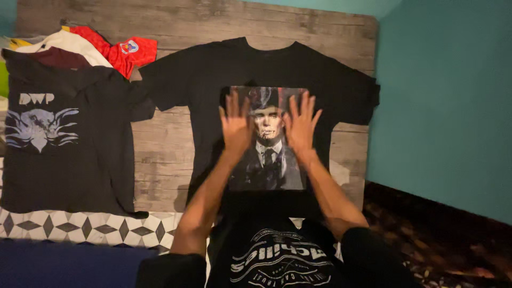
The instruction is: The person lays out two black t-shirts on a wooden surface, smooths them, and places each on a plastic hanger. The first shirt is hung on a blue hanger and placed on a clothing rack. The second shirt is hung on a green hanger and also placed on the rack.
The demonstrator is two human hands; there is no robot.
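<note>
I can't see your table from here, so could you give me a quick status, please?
Left hand and right hand flat, fingers spread, on black printed T-shirt. Second black T-shirt beside it. Nothing obstructing.

Black tee (213,74), portrait print; red shirt (125,53); teal wall (442,101)

dark printed tee (58,133) left | red garment (125,53) on pile | wood-plank surface (160,149) | teal wall (442,106)

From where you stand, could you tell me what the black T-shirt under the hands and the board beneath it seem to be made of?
Black T-shirt: soft matte knit, probably cotton; it lies limp and flat. Board: grey weathered-looking wood planks, grain visible, possibly printed laminate.
</note>
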